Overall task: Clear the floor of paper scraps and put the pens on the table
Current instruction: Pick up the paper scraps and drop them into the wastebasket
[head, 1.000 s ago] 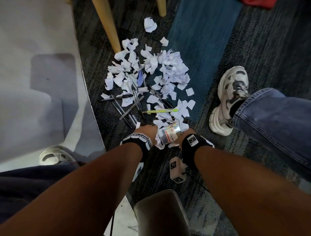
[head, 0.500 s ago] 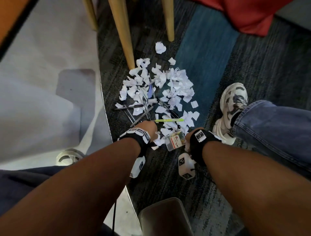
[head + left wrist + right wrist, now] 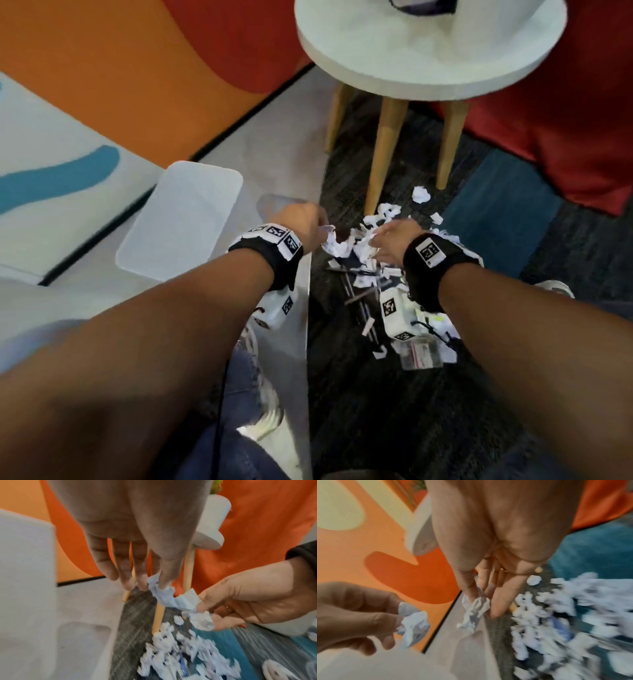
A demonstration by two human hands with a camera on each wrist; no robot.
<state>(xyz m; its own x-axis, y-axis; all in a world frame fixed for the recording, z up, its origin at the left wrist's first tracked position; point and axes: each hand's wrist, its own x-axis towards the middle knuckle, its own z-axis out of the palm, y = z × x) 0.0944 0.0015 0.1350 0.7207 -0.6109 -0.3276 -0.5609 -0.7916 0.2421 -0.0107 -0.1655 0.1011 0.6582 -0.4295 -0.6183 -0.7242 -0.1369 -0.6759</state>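
Both hands hover above the pile of white paper scraps (image 3: pixel 383 212) on the dark carpet. My left hand (image 3: pixel 318 229) pinches a crumpled scrap (image 3: pixel 161 596) between thumb and fingertips. My right hand (image 3: pixel 376 240) pinches another crumpled scrap (image 3: pixel 476 611), close beside the left. Several dark pens (image 3: pixel 356 298) lie among the scraps below my right wrist. The round white table (image 3: pixel 428 68) on wooden legs stands just beyond the pile. In the wrist views the pile (image 3: pixel 180 655) is blurred.
A white rectangular bin (image 3: pixel 181 219) stands on the grey floor left of my left hand. A clear plastic bag (image 3: pixel 421 353) lies on the carpet under my right forearm. Red seating (image 3: pixel 548 137) sits behind the table, an orange wall (image 3: pixel 120 68) at left.
Both hands have risen from the floor, each with a scrap. The plastic bag that was between them now lies on the carpet. The view has tilted up to the table and bin.
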